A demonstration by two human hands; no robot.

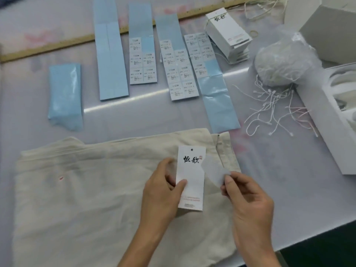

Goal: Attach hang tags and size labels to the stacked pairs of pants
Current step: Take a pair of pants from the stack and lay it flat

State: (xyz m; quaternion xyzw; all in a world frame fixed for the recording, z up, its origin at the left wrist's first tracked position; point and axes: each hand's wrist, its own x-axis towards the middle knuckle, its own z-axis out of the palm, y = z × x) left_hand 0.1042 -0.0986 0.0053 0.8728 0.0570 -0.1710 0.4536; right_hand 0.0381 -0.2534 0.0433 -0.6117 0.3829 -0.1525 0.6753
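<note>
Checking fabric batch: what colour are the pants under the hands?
Cream, off-white pants, plain; seen in the head view.

A white hang tag [191, 178] with black writing and a small hole at the top is held upright over the pants [96, 189]. A small white size label [213, 171] is held just beside its right edge. The cream pants are folded and laid flat on the table. More size labels [143, 61] are stuck on long blue strips farther back. A pile of hang tags [228, 33] is seen beside them, and loose white strings [273, 110] are spread out near it.
</note>
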